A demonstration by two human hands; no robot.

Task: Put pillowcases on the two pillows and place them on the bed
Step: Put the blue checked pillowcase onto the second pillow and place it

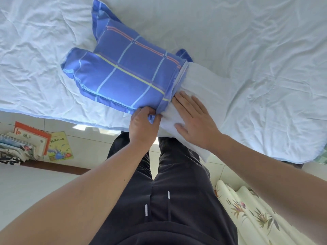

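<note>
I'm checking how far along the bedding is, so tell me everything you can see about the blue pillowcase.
The blue pillowcase is smooth woven-looking fabric with a pale blue, yellow and red-striped grid and a flat flanged border. It lies on the white bed sheet, filled by most of the white pillow, whose end protrudes from its opening. The left hand pinches the opening's edge; the right hand presses flat on the exposed pillow.

No text can be read with certainty. Books [26, 144] on the floor at 9 o'clock carry printing: the yellow picture book [59, 146] shows a line of characters along its top edge, too small and blurred to make out.
</note>
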